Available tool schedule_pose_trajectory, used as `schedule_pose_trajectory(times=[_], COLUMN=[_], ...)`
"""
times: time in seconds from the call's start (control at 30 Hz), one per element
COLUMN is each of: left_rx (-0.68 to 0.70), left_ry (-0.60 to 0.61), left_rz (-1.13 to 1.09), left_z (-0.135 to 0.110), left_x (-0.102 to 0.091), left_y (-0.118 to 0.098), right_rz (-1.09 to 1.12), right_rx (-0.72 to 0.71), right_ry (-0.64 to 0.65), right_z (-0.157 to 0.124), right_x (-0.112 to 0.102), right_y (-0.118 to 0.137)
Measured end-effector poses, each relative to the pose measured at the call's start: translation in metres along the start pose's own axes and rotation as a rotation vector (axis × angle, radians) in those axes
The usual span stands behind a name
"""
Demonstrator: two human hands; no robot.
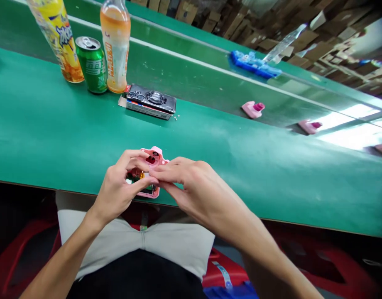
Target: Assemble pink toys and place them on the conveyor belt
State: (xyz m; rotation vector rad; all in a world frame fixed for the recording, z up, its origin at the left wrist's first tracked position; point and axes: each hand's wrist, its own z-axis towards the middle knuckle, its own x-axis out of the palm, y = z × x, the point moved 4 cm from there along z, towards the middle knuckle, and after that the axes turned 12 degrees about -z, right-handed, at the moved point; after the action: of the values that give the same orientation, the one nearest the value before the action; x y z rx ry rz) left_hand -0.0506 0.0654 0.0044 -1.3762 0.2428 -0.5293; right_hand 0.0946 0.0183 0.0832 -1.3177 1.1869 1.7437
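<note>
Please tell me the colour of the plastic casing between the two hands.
The plastic casing is pink; it shows best in the head view.

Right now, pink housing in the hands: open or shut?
Open: a green circuit board shows inside the pink plastic housing, between the left hand and right hand.

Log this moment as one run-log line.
left hand: holds pink plastic casing | right hand: touches casing | exposed: green circuit board

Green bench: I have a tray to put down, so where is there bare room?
Bare bench lies right of the right hand, and between the left hand and the black device. It's crowded at that device, beside the can, orange bottle and yellow bottle.
</note>
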Motion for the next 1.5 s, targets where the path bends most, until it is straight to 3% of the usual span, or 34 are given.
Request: schedule_pose_trajectory(times=[0.07, 0.2, 0.3, 0.4, 0.63, 0.93, 1.17, 1.37, 1.5], left_rx=[0.037, 0.176, 0.263, 0.256, 0.230, 0.300, 0.313, 0.324, 0.367], left_ry=[0.016, -0.103, -0.066, -0.073, -0.027, 0.003, 0.257, 0.322, 0.294], left_rz=[0.111, 0.527, 0.706, 0.652, 0.655, 0.730, 0.771, 0.812, 0.828], left_z=[-0.003, -0.019, -0.030, -0.032, -0.029, -0.031, -0.038, -0.039, -0.036], left_x=[-0.002, -0.007, -0.003, -0.003, -0.004, -0.001, -0.007, -0.008, -0.005], left_y=[-0.003, -0.012, -0.013, -0.011, -0.012, -0.010, -0.013, -0.009, -0.009], right_rz=[0.022, 0.157, 0.225, 0.194, 0.001, -0.138, -0.427, -0.340, -0.248], right_rx=[0.052, 0.101, 0.093, 0.129, 0.126, 0.063, -0.081, -0.068, 0.020], right_ry=[-0.069, -0.194, -0.256, -0.311, -0.298, -0.233, -0.143, -0.223, -0.325], right_z=[-0.004, -0.014, -0.023, -0.033, -0.052, -0.036, -0.042, -0.052, -0.050], right_x=[0.000, 0.006, 0.017, 0.029, 0.045, 0.043, 0.050, 0.064, 0.071], right_y=[-0.002, -0.005, -0.002, 0.004, 0.012, 0.014, 0.021, 0.006, 0.000])
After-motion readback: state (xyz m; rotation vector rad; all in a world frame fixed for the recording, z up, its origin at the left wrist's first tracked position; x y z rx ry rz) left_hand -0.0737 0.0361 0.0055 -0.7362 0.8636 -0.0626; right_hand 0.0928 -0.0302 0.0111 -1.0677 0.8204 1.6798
